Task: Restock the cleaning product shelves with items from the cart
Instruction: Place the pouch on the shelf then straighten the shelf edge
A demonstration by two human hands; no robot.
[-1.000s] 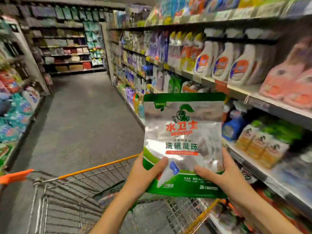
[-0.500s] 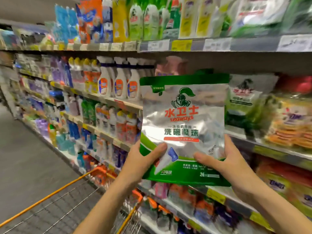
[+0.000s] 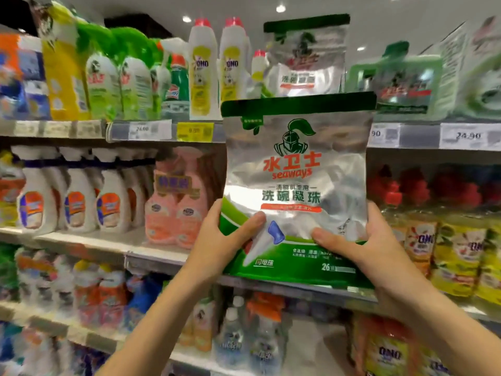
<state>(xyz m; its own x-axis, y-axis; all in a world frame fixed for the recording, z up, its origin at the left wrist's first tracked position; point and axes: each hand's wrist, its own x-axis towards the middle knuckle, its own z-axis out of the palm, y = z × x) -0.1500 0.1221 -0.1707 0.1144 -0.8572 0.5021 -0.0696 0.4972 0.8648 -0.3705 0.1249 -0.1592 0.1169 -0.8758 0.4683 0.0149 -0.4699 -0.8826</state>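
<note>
I hold a silver-and-green pouch of dishwasher pods (image 3: 295, 169) upright in front of the shelves, its label facing me. My left hand (image 3: 222, 242) grips its lower left corner, thumb across the front. My right hand (image 3: 360, 248) grips the lower right corner the same way. A matching silver-and-green pouch (image 3: 306, 55) stands on the top shelf (image 3: 151, 130), directly above and behind the one I hold. The cart is out of view.
White bottles with red caps (image 3: 203, 69) and green spray bottles (image 3: 103, 77) stand left of the shelved pouch, a green box (image 3: 398, 82) to its right. White trigger bottles (image 3: 78, 196) and pink refill bags (image 3: 173, 207) fill the middle shelf; yellow packs (image 3: 458, 253) sit at right.
My view has swung from the aisle and cart up to the upper shelves. Both hands have raised the pouch, keeping the same grip on its lower corners.
</note>
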